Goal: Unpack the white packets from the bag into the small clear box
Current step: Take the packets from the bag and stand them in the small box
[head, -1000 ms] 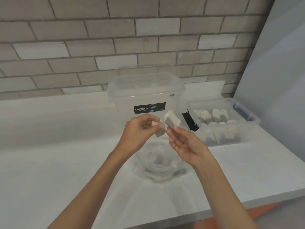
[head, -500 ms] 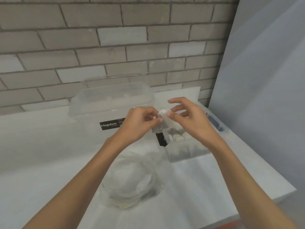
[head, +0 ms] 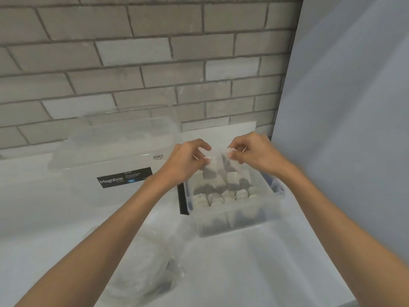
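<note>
Both hands are over the small clear box (head: 234,220), which holds several white packets (head: 221,197) standing in rows. My left hand (head: 188,160) pinches one white packet (head: 210,170) by its top edge. My right hand (head: 250,152) pinches a second white packet (head: 230,163) the same way, just right of the first. Both packets hang above the box's back rows. The clear plastic bag (head: 141,273) lies crumpled on the white counter near the front left, under my left forearm.
A large clear lidded tub (head: 115,151) with a black Megabox label stands left of the small box, against the grey brick wall. A black strip (head: 182,201) sits between the two containers. A pale blue panel (head: 343,129) closes off the right side.
My hands have moved right and forward over the small box and drawn apart, each now holding its own packet. The view has swung right, so the bag sits lower left.
</note>
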